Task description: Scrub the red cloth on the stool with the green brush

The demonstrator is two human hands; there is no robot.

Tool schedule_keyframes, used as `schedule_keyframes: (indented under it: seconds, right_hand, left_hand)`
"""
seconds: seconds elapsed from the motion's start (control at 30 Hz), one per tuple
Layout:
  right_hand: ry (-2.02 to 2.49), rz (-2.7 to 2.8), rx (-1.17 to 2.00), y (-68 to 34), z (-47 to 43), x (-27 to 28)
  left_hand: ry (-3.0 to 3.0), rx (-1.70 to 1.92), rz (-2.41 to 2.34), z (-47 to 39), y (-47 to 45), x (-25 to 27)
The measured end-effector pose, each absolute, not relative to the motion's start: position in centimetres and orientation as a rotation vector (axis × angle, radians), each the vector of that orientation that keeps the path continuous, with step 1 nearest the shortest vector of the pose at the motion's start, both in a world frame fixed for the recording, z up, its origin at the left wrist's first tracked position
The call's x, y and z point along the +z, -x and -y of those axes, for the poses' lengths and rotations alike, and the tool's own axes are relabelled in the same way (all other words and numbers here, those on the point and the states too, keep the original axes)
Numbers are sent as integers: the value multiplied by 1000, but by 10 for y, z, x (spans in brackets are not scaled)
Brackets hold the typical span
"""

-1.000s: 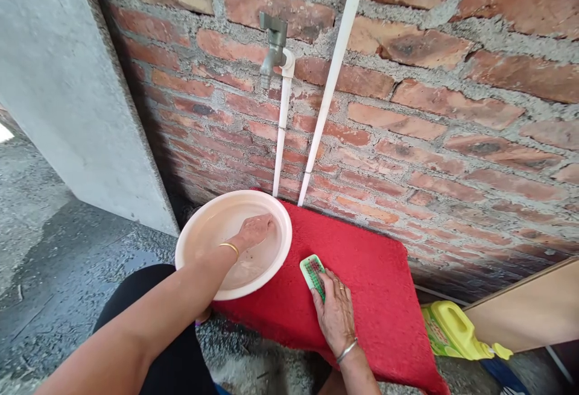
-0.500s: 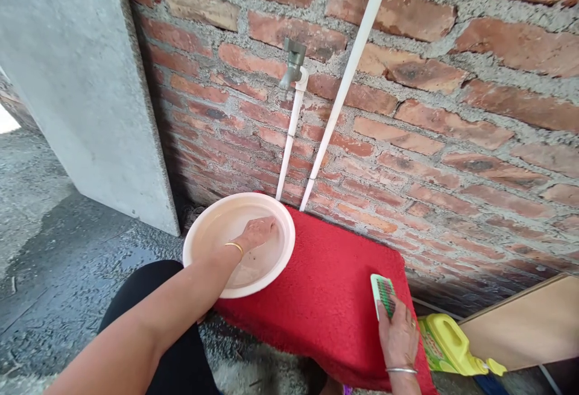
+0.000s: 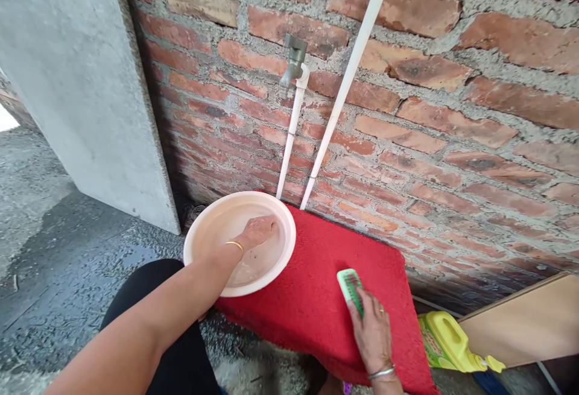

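A pale pink basin (image 3: pixel 195 239) with some water in it stands on the left end of a red cloth-covered surface (image 3: pixel 312 298). My left hand (image 3: pixel 259 232), with a gold bangle, is inside the basin. Its fingers are curled together; their tips, and anything they hold, are hidden. Over the red cloth, my right hand (image 3: pixel 373 328), wearing a silver bangle and a ring, grips a light green scrubbing brush (image 3: pixel 347 283). Green and dark bristles show along the brush, and the fingers cover its near end.
Behind stands a brick wall (image 3: pixel 253 111) with a tap (image 3: pixel 294 63) and white pipes (image 3: pixel 344 90). A grey slab (image 3: pixel 90 93) leans at left above wet ground (image 3: pixel 117 250). To the right are a yellow jug (image 3: pixel 446 338) and a tan board (image 3: pixel 525 322).
My right hand has moved left across the red cloth, carrying the brush closer to the basin. My left hand has stayed in place in the basin.
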State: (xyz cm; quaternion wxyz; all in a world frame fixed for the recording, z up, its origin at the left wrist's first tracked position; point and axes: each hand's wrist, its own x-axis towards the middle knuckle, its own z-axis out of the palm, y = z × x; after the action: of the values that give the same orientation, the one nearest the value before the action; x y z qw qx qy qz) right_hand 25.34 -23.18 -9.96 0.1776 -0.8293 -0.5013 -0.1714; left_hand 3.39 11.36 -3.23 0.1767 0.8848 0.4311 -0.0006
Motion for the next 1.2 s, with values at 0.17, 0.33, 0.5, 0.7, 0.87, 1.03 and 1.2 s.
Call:
schedule_keyframes:
  seconds: [0.17, 0.33, 0.5, 0.7, 0.87, 1.03, 1.2]
  right_hand:
    - [2637, 1028, -626, -303, 241, -97]
    - [2382, 1266, -477, -271, 218, -100]
    - [2187, 1591, -335, -220, 186, -106]
    - [2409, 1417, -378, -252, 193, -100]
    - [2625, 1060, -491, -295, 212, -93]
    - [2332, 1306, -401, -258, 196, -96]
    - [2075, 1781, -310, -192, 165, -102]
  left_hand:
    - [-2465, 12, -1244, -113, -34, -31]
    - [-2448, 30, -1248, -112, -33, -29]
    - [-2468, 3, -1246, -112, -33, -28]
    - [-2489, 17, -1238, -112, -33, -30]
    - [-2479, 11, -1230, -112, -33, -29]
    - [-2479, -6, -1231, -113, -33, -29]
    - [-2486, -8, -1255, -111, -34, -28]
